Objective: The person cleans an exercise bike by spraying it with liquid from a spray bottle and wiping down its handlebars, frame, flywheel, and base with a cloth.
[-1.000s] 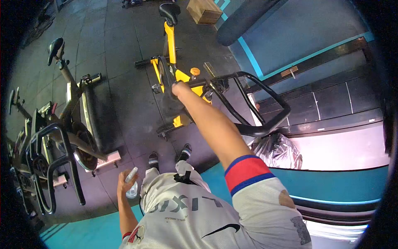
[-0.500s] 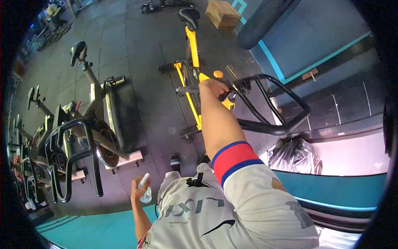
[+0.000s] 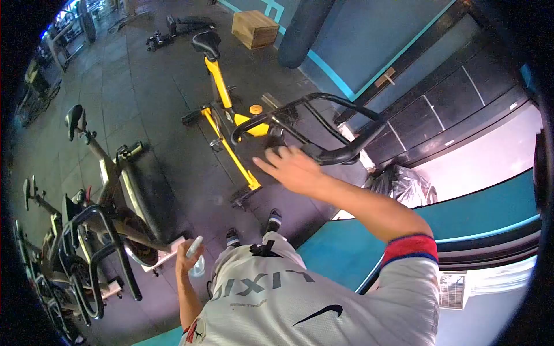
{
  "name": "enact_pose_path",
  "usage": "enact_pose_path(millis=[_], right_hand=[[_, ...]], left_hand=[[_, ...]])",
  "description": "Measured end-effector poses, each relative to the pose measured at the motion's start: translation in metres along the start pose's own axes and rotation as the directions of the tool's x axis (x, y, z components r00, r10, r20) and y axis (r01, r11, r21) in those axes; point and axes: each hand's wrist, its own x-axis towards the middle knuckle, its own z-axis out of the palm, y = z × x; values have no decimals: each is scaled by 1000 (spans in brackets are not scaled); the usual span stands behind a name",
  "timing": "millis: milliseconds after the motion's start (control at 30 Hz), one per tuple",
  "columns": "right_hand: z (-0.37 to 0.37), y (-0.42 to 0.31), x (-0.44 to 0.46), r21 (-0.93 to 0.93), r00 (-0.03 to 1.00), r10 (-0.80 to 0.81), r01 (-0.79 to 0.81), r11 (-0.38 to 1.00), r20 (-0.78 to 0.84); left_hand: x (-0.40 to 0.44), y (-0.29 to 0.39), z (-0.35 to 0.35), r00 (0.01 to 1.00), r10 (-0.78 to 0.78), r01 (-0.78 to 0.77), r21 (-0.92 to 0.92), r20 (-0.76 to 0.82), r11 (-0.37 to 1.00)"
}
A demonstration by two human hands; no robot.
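Observation:
My left hand [image 3: 187,258] is wrapped round a clear spray bottle [image 3: 197,266] with a white top, low beside my leg. Beside the black handlebar [image 3: 346,153] of a yellow exercise bike [image 3: 221,86] is my right hand [image 3: 291,168], its fingers spread and slightly blurred. Nothing shows between those fingers. Whether the fingertips touch the bike cannot be made out. The bike's black saddle [image 3: 206,45] is farther off, and an orange knob [image 3: 255,109] sits on its frame.
More exercise bikes [image 3: 103,173] stand in a row at the left. A wooden box [image 3: 254,29] is at the back by a dark roll [image 3: 306,34]. A plastic bag [image 3: 404,185] lies near the wall at the right. Dumbbells [image 3: 158,40] rest on the floor at the back.
My right hand has come back from the middle of the bike towards me and opened beside the handlebar. The view has shifted. My left hand still holds the bottle.

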Motion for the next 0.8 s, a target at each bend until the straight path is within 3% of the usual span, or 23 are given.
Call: enact_pose_path(millis=[33, 67, 167, 200, 267, 300, 367, 400, 433, 500, 567, 600, 633, 667, 700, 733, 767, 800], right_hand=[[-14, 12, -19, -7, 1000, -26, 26, 1000, -9], [-27, 23, -37, -13, 999, -52, 52, 999, -16], [-37, 59, -81, 27, 988, 149, -149, 989, -30], [-33, 79, -103, 110, 950, 228, -208, 972, -213], [-19, 107, -129, 271, 743, 557, -487, 830, -371], [-11, 117, -133, 382, 624, 685, -569, 728, -376], [-5, 98, -123, 594, 441, 817, -563, 574, -372], [-1, 79, -108, 595, 482, 798, -540, 595, -361], [2, 50, -87, 478, 447, 769, -606, 636, -456], [-16, -11, -32, 418, 430, 789, -680, 603, -440], [-23, -56, 29, 589, 527, 787, -540, 602, -321], [-1, -70, 65, 565, 658, 730, -536, 627, -186], [23, -82, 97, 444, 714, 677, -557, 702, -176], [51, -91, 126, 294, 704, 678, -616, 731, -213], [63, -93, 142, 287, 717, 668, -609, 740, -200], [70, -92, 154, 278, 728, 659, -604, 747, -187], [72, -90, 162, 265, 740, 649, -599, 755, -178], [71, -88, 158, 336, 746, 632, -553, 762, -208]], left_hand=[[-4, 5, 4, 995, 21, -22, -13, -101, 1000], [-7, -4, 0, 996, 10, -10, -4, -88, 1000], [-26, -26, 5, 989, -23, 5, -120, -145, 993], [-30, -39, 6, 989, -69, 49, -146, -133, 988], [-46, -98, 13, 975, -178, 143, -240, -131, 960], [-41, -92, 14, 961, -238, 186, -310, -139, 932], [-38, -59, -2, 978, -192, 176, -174, -76, 969], [-39, -88, 8, 952, -288, 245, -311, -100, 918], [-41, -95, 6, 951, -285, 239, -307, -116, 921], [-30, -73, -5, 990, -103, 99, -52, -96, 994], [-15, -46, -12, 998, -61, 63, 53, -32, 997], [-8, -27, -16, 993, -120, 120, 11, 10, 993], [-2, -8, -19, 983, -179, 181, -26, 51, 983], [3, 2, -26, 987, -131, 133, -16, 94, 991], [6, 14, -28, 987, -83, 84, -7, 141, 996], [-12, 11, -17, 979, -12, -7, -95, -202, 995], [-22, -13, -18, 982, -162, 122, -325, -97, 938], [-29, -34, -18, 979, -166, 134, -236, -121, 962]])
